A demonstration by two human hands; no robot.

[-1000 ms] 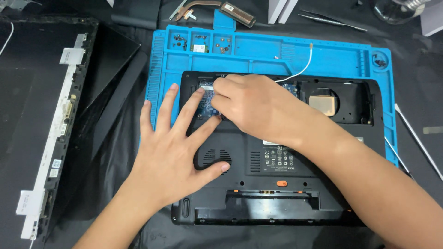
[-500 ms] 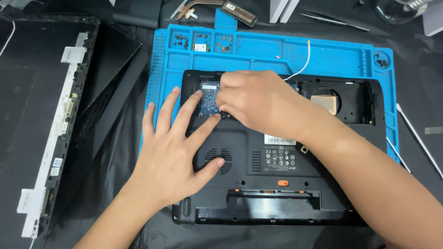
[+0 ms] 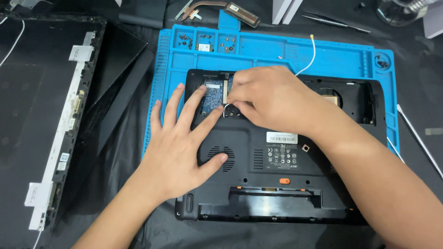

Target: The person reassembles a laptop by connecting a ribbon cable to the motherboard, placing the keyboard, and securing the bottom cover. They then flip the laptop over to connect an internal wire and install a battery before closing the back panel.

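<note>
A black laptop base (image 3: pixel 277 184) lies upside down on a blue work mat (image 3: pixel 277 50). My left hand (image 3: pixel 182 147) rests flat on it with fingers spread, two fingertips touching a small blue circuit card (image 3: pixel 213 94) in an open bay. My right hand (image 3: pixel 270 97) is over the same bay, its fingertips pinched at the card's right edge near a thin wire. A white wire (image 3: pixel 311 57) runs from under my right hand up onto the mat.
A detached laptop screen panel (image 3: pixel 50 115) lies to the left. The mat's top compartments hold small screws (image 3: pixel 187 40). A copper heat pipe (image 3: pixel 221 8) and tweezers (image 3: pixel 334 20) lie beyond the mat. A thin white rod (image 3: pixel 417 138) lies at right.
My right hand has shifted slightly right and uncovered more of the blue card. My left hand stays flat in place.
</note>
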